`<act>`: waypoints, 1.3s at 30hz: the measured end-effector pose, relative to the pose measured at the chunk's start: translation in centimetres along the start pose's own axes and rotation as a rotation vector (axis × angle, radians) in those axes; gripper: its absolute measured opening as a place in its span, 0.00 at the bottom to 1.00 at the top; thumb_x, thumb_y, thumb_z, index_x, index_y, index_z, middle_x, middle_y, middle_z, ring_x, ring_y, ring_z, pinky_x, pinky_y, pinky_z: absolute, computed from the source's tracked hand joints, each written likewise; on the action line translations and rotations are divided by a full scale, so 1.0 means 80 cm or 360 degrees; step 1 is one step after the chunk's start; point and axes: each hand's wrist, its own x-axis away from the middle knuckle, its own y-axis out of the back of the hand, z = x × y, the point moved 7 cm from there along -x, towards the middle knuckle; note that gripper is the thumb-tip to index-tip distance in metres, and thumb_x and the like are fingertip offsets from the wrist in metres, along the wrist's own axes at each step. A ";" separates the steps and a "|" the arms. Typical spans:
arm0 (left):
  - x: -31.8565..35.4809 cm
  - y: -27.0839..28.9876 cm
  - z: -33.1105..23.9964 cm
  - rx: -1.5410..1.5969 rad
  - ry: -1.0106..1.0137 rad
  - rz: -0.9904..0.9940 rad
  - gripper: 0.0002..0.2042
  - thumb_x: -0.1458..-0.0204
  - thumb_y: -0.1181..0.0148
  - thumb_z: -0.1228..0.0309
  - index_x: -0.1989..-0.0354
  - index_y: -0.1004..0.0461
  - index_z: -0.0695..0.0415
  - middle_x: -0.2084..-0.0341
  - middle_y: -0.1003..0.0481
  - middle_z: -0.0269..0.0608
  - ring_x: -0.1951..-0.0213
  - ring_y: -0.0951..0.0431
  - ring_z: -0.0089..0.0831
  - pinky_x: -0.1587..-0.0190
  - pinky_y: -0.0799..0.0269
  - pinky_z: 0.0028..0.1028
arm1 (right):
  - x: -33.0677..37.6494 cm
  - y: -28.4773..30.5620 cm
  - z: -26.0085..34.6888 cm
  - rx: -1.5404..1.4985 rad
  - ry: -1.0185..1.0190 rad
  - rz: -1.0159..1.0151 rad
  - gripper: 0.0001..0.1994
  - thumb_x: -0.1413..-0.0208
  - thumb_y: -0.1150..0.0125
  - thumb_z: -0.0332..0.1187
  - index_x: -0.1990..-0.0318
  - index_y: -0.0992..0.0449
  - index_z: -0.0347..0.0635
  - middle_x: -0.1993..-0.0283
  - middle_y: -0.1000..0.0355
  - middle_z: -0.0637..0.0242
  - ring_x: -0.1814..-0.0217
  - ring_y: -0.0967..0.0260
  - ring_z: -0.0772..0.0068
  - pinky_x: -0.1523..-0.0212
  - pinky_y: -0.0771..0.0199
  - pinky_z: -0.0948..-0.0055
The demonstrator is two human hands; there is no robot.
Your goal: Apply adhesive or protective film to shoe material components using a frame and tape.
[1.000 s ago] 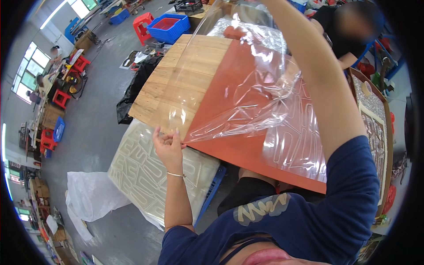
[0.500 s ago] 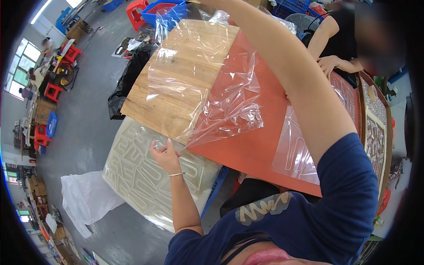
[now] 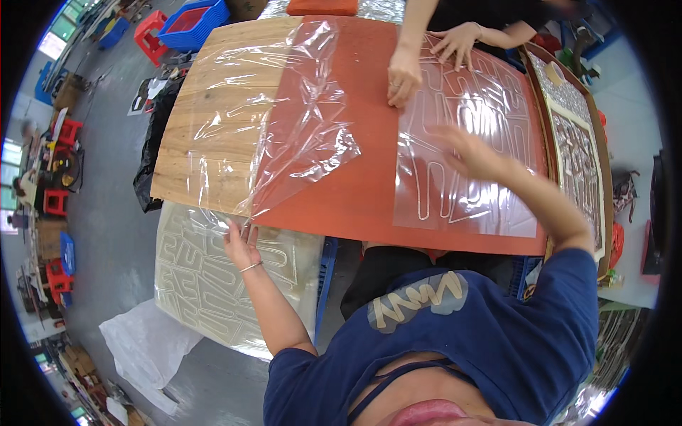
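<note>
My left hand (image 3: 242, 247) is at the front edge of the table, its fingertips closed on the near edge of a clear plastic film (image 3: 305, 142). The film lies wrinkled, partly over a wooden board (image 3: 181, 135) and partly over a red-orange mat (image 3: 362, 192), with its right part folded at a slant. My right hand (image 3: 474, 153), blurred by motion, hovers over a clear sheet with looping outlined shapes (image 3: 490, 206) on the mat's right side. Its fingers are stretched out and nothing shows in them.
Across the table a co-worker's hands (image 3: 405, 78) touch the outlined sheet's far side. Below the board's left front lies a stack of similar patterned sheets (image 3: 206, 284). A cardboard tray (image 3: 568, 142) with tape and metallic pieces borders the right. Blue crates (image 3: 192, 25) and a red stool (image 3: 150, 35) stand far left.
My right arm has swung back from the far side to above the outlined sheet. The film now lies flatter over board and mat. My left hand stays at the front edge.
</note>
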 end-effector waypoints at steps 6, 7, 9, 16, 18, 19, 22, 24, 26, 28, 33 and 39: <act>0.087 0.054 -0.007 -0.0191 -0.0642 -0.0575 0.17 0.44 0.43 0.67 0.54 0.39 0.66 0.64 0.33 0.41 0.62 0.30 0.30 0.60 0.28 0.31 | 0.260 -0.068 -0.032 0.0056 -0.0533 -0.0574 0.17 0.48 0.45 0.23 0.49 0.30 0.39 0.46 0.34 0.51 0.45 0.36 0.49 0.45 0.35 0.60; 0.103 0.046 -0.004 -0.0200 -0.0660 -0.0562 0.17 0.44 0.43 0.67 0.54 0.39 0.66 0.64 0.33 0.41 0.62 0.30 0.30 0.60 0.28 0.31 | 0.291 -0.065 -0.041 0.0072 -0.0746 -0.0802 0.16 0.48 0.45 0.23 0.50 0.29 0.38 0.47 0.33 0.51 0.45 0.36 0.49 0.45 0.35 0.60; 0.144 0.016 -0.012 -0.0496 -0.0995 -0.0502 0.12 0.42 0.48 0.71 0.55 0.37 0.65 0.66 0.33 0.39 0.64 0.32 0.26 0.61 0.31 0.27 | 0.318 -0.063 -0.048 0.0148 -0.0734 -0.0811 0.15 0.48 0.46 0.22 0.51 0.29 0.38 0.47 0.33 0.51 0.45 0.36 0.49 0.45 0.35 0.60; 0.316 -0.194 0.036 -0.0674 -0.1643 0.0760 0.10 0.47 0.45 0.78 0.57 0.33 0.63 0.59 0.32 0.45 0.56 0.31 0.31 0.54 0.33 0.28 | 0.353 -0.013 -0.072 0.0339 -0.0676 -0.1013 0.16 0.49 0.47 0.20 0.51 0.29 0.36 0.47 0.34 0.52 0.43 0.37 0.49 0.43 0.37 0.59; 0.351 -0.228 0.048 -0.0821 -0.1828 0.0849 0.11 0.48 0.44 0.79 0.56 0.33 0.63 0.57 0.32 0.47 0.54 0.31 0.35 0.51 0.34 0.31 | 0.374 -0.001 -0.078 0.0399 -0.0727 -0.1073 0.18 0.51 0.47 0.19 0.50 0.30 0.36 0.45 0.34 0.52 0.42 0.38 0.49 0.41 0.39 0.59; 0.363 -0.242 0.057 -0.0866 -0.1872 0.0919 0.11 0.49 0.44 0.79 0.57 0.32 0.64 0.56 0.32 0.49 0.52 0.32 0.39 0.49 0.35 0.33 | 0.392 0.004 -0.084 0.0397 -0.0717 -0.1084 0.18 0.51 0.47 0.19 0.50 0.30 0.36 0.45 0.34 0.52 0.42 0.38 0.49 0.41 0.39 0.59; 0.372 -0.259 0.079 -0.0992 -0.1957 0.1020 0.11 0.50 0.45 0.80 0.58 0.31 0.64 0.56 0.32 0.51 0.50 0.33 0.44 0.46 0.37 0.37 | 0.467 0.021 -0.119 0.0544 -0.0986 -0.1222 0.19 0.49 0.48 0.20 0.47 0.31 0.37 0.44 0.35 0.51 0.41 0.39 0.49 0.41 0.39 0.59; 0.370 -0.263 0.091 -0.1079 -0.1994 0.1049 0.11 0.51 0.45 0.80 0.59 0.31 0.64 0.56 0.32 0.51 0.50 0.33 0.45 0.46 0.37 0.38 | 0.526 0.028 -0.146 0.0608 -0.1193 -0.1274 0.19 0.47 0.49 0.21 0.46 0.31 0.37 0.43 0.36 0.50 0.40 0.40 0.48 0.40 0.40 0.59; 0.372 -0.263 0.095 -0.1200 -0.2105 0.1016 0.10 0.52 0.45 0.79 0.59 0.31 0.63 0.57 0.31 0.51 0.50 0.33 0.46 0.45 0.38 0.39 | 0.579 0.027 -0.175 0.0627 -0.1275 -0.1283 0.18 0.46 0.49 0.22 0.46 0.32 0.38 0.43 0.36 0.49 0.40 0.40 0.47 0.40 0.40 0.58; 0.371 -0.266 0.099 -0.1270 -0.2162 0.0959 0.11 0.52 0.44 0.79 0.59 0.31 0.63 0.57 0.31 0.50 0.50 0.33 0.46 0.45 0.38 0.39 | 0.634 0.029 -0.205 0.0786 -0.1512 -0.1261 0.19 0.46 0.48 0.25 0.45 0.32 0.38 0.41 0.38 0.46 0.39 0.41 0.46 0.39 0.41 0.57; 0.385 -0.272 0.103 -0.1477 -0.2363 0.0809 0.09 0.51 0.43 0.77 0.61 0.29 0.62 0.59 0.30 0.49 0.51 0.32 0.46 0.46 0.37 0.40 | 0.696 0.020 -0.268 0.0759 -0.1911 -0.0848 0.20 0.45 0.47 0.30 0.44 0.33 0.38 0.40 0.40 0.44 0.37 0.44 0.45 0.39 0.43 0.56; 0.382 -0.274 0.106 -0.1613 -0.2345 0.0737 0.08 0.51 0.43 0.76 0.63 0.28 0.61 0.59 0.30 0.48 0.51 0.32 0.45 0.47 0.38 0.40 | 0.696 0.037 -0.314 0.0574 -0.1899 -0.0570 0.21 0.44 0.46 0.34 0.43 0.34 0.36 0.41 0.39 0.42 0.37 0.45 0.44 0.38 0.43 0.56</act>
